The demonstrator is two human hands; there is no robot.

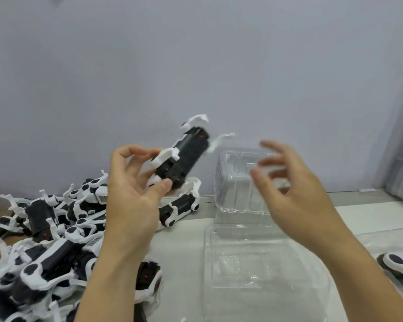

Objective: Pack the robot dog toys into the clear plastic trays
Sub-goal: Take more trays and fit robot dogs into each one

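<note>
My left hand [135,194] is raised above the bench [179,242], its thumb and fingers curled round the lower end of a black-and-white robot dog toy [184,156]. The toy is tilted, its far end pointing up and to the right, with its white legs sticking out and a small red spot showing near the top. My right hand [296,187] hovers just to the right of it, fingers spread and loosely bent, holding nothing; it is blurred, and it is clear of the toy. Behind my right hand, a clear plastic tray [233,182] stands at the back of the bench against the wall [196,66]. Nearer to me, a second clear tray [254,275] lies open and flat on the bench, under my right forearm. On the left a pile of robot dog toys [44,240] is heaped on the bench, legs tangled. One more toy [179,208] lies just behind my left hand, and part of another [398,263] shows at the right edge.
</note>
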